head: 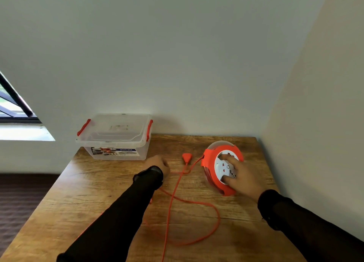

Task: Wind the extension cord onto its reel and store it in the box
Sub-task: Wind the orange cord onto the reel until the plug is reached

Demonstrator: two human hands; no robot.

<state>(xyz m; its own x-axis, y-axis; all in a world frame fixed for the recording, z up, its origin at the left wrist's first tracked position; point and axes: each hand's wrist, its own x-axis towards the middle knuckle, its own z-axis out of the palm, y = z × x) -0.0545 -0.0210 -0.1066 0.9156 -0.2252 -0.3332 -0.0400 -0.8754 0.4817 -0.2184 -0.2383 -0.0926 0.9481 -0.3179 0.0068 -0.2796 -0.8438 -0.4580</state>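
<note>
Orange extension cord [178,185] during winding. The cord leaves the rim of the reel [221,168], which stands right of frame centre, and runs down-left across the wooden table [246,238], forming one large loose loop in the lower centre; its plug [186,157] lies flat at centre, between the two hands. The right hand [243,178] rests on the reel's white socket face, fingers [229,159] spread and curved over the hub, thumb at the lower edge. The left hand [158,164], left of the plug, appears curled around a strand of cord, though blur leaves the pinch uncertain. To wind well, the right hand should turn the hub steadily while the left lets the cord slide under light tension, feeding the loop out before it kinks and laying turns evenly in the channel. The clear box [116,141], lid on and red latches raised, sits at the table's upper-left corner, well apart from the reel.
</note>
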